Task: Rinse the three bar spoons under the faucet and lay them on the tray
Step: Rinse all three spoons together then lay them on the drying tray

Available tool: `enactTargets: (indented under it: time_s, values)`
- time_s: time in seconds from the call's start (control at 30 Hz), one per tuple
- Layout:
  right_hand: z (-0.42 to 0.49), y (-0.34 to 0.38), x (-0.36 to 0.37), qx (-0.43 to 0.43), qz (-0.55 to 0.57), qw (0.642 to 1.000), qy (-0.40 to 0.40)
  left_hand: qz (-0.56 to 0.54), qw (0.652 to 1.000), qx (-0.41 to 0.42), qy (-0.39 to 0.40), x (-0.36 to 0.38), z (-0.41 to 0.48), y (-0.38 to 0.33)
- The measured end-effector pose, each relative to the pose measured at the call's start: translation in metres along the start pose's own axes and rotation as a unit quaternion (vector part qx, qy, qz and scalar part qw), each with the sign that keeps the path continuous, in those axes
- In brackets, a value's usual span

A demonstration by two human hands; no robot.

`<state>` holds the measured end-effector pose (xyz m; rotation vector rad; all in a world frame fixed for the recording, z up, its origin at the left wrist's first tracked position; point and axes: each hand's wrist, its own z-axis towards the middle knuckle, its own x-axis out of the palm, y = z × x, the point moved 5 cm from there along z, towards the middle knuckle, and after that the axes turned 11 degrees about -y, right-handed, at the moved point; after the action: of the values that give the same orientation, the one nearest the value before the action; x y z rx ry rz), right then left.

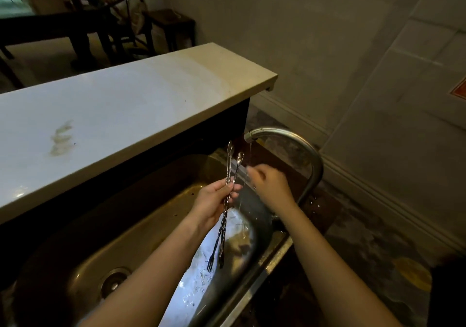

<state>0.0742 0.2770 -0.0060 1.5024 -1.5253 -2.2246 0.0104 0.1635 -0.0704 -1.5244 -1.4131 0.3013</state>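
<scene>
Two bar spoons (228, 198) are visible together above the sink (141, 228), near upright, slightly tilted and crossing at mid-length. Each is slender silver metal with a twisted stem, a small bowl at the top and a fork-tined lower end. A thin stream falls from the curved metal faucet (290, 140) just beside the bowls. A third spoon cannot be made out. No tray in view.

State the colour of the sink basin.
Dull silver-grey steel sink, seen in the head view.
</scene>
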Motion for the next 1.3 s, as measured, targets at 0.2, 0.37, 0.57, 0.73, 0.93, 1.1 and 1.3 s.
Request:
enactTargets:
  time_s: [0.2, 0.37, 0.57, 0.73, 0.93, 1.1, 1.3]
  values:
    - [0.035, 0.024, 0.014, 0.038, 0.116, 0.991, 0.052, 0.025, 0.999, -0.021, 0.029, -0.012, -0.009, -0.004]
    - [0.036, 0.021, 0.022, 0.051, 0.171, 0.983, 0.053, 0.027, 0.996, -0.056, 0.060, -0.019, -0.015, -0.006]
    - [0.034, 0.015, 0.024, 0.040, 0.204, 0.973, 0.097, 0.036, 0.991, -0.092, 0.088, -0.012, -0.015, 0.002]
    - [0.047, 0.001, 0.011, 0.027, 0.205, 0.976, 0.069, 0.037, 0.987, -0.113, 0.104, -0.007, -0.014, 0.007]
    - [0.047, -0.001, 0.016, 0.013, 0.213, 0.974, 0.081, 0.052, 0.988, -0.116, 0.091, -0.016, -0.012, 0.006]
    - [0.049, -0.004, 0.019, 0.010, 0.199, 0.974, 0.108, 0.063, 0.989, -0.111, 0.076, -0.022, -0.014, 0.005]
    - [0.052, -0.001, 0.020, 0.022, 0.198, 0.970, 0.140, 0.061, 0.989, -0.115, 0.065, -0.026, -0.010, 0.001]
